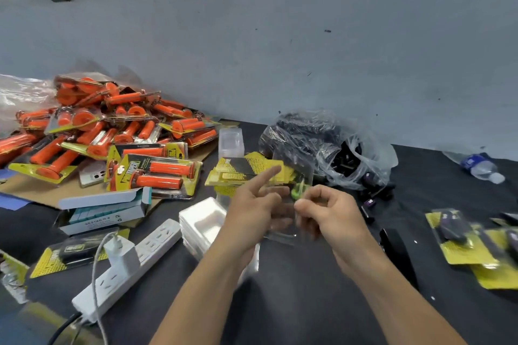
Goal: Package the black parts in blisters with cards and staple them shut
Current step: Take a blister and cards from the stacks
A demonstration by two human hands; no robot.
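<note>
My left hand (256,209) holds a clear plastic blister (283,230) above the dark table, index finger pointing up and away. My right hand (329,210) pinches the blister's right edge, close to a small green object (297,191) whose nature I cannot tell. Behind the hands lies a stack of yellow-and-black cards (244,169). A clear bag of black parts (316,145) sits at the back, with loose black parts (372,196) beside it. A stack of empty blisters (200,225) lies left of my left hand. Finished yellow packs (473,244) lie at the right.
A pile of orange-grip packs (112,131) covers the left on cardboard. A white power strip (131,263) with a charger runs at front left. A box of staples (106,211), a black stapler (396,249) and a water bottle (480,166) are also on the table.
</note>
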